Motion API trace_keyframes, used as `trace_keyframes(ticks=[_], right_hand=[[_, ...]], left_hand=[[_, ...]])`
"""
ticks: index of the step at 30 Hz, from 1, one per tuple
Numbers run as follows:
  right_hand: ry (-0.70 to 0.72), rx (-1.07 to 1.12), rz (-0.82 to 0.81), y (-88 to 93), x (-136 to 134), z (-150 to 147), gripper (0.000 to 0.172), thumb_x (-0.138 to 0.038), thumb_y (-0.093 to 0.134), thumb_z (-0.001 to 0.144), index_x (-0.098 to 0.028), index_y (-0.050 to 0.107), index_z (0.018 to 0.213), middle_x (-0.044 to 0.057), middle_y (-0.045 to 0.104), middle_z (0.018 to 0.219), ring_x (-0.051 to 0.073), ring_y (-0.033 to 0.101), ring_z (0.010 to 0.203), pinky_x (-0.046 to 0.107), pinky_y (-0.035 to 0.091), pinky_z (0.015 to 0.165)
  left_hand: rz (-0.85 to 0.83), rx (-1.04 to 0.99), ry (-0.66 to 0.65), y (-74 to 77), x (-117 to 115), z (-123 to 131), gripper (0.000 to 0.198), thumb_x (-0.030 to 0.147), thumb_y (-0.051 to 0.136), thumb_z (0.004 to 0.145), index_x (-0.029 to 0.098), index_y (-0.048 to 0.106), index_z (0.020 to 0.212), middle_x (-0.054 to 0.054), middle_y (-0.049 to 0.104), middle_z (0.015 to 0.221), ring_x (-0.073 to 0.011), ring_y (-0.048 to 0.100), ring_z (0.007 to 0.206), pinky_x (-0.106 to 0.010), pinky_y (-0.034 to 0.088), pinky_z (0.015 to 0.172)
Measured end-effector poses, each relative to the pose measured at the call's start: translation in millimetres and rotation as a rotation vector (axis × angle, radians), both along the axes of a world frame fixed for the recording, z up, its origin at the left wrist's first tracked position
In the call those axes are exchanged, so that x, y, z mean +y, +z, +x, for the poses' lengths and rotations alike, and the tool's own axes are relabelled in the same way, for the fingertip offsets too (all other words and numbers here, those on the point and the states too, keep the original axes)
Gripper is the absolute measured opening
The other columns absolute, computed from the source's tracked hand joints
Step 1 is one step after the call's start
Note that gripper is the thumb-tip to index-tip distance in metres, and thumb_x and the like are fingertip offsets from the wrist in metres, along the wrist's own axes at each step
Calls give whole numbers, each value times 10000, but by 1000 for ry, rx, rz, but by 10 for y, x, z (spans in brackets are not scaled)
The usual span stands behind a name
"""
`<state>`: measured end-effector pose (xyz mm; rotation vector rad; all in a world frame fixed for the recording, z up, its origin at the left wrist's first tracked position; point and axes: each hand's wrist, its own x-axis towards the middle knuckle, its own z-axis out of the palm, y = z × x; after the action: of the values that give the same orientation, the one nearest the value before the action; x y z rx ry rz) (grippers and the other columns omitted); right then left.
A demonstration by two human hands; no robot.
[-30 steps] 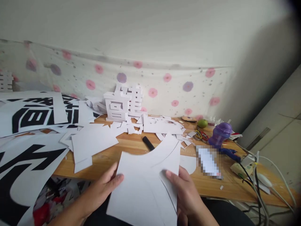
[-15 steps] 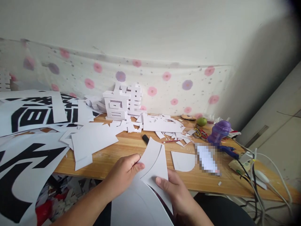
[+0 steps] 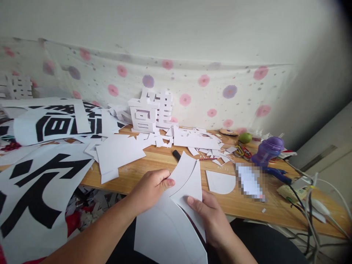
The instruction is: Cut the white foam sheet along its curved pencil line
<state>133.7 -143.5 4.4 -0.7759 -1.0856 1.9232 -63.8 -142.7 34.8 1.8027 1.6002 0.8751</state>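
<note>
A white foam board (image 3: 162, 227) with a faint curved pencil line is held up over my lap at the table's front edge. A curved cut runs through its upper part. My left hand (image 3: 151, 189) is closed on the board's left edge, thumb on top. My right hand (image 3: 214, 216) is closed on the white piece (image 3: 189, 187) to the right of the cut. That piece stands apart from the board along a narrow gap lower down; whether they still join at the upper end I cannot tell. Behind the board's tip lies a black-handled tool (image 3: 176, 155), partly hidden.
White built-up foam characters (image 3: 143, 115) stand against the floral sheet. Scraps (image 3: 196, 139), a rounded piece (image 3: 220, 182), scissors (image 3: 243, 152), a purple cup (image 3: 266, 152) and blue-handled pliers (image 3: 277, 175) lie rightward. Cables (image 3: 309, 212) hang at far right; printed sheets (image 3: 35, 194) lie left.
My view has swung a little left and down, so the table's things appear farther right and higher. Both hands keep their hold on the foam board with little visible change.
</note>
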Motion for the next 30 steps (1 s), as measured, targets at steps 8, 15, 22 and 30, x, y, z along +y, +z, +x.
trace_keyframes(ticks=[8,15,22,30], right_hand=[[-52,17,33,-15,-52,-29,399,-439,820,706,-139,756,960,82,752,819,225,664,689,322,501,672],[-30,-32,116,49,25,66,362,-456,849,657,-165,765,855,46,715,718,176,624,640,260,468,601],[-94,36,150,80,42,36,374,-467,821,691,-172,777,916,72,745,803,222,665,708,315,502,671],[-107,92,88,57,16,1,352,-424,846,671,-160,778,895,68,748,734,228,678,644,318,513,613]], left_hand=[[-23,14,-7,36,-30,-1,404,509,443,847,219,309,601,55,359,603,-124,352,602,-257,246,563],[-31,95,-22,39,-85,73,389,488,443,853,222,292,613,57,382,581,-130,357,583,-266,234,560],[-16,125,-33,90,-106,105,402,492,438,857,220,282,605,56,380,579,-130,363,576,-267,227,563],[-7,95,-23,6,-102,78,405,499,430,866,220,289,608,55,373,593,-131,365,589,-263,249,573]])
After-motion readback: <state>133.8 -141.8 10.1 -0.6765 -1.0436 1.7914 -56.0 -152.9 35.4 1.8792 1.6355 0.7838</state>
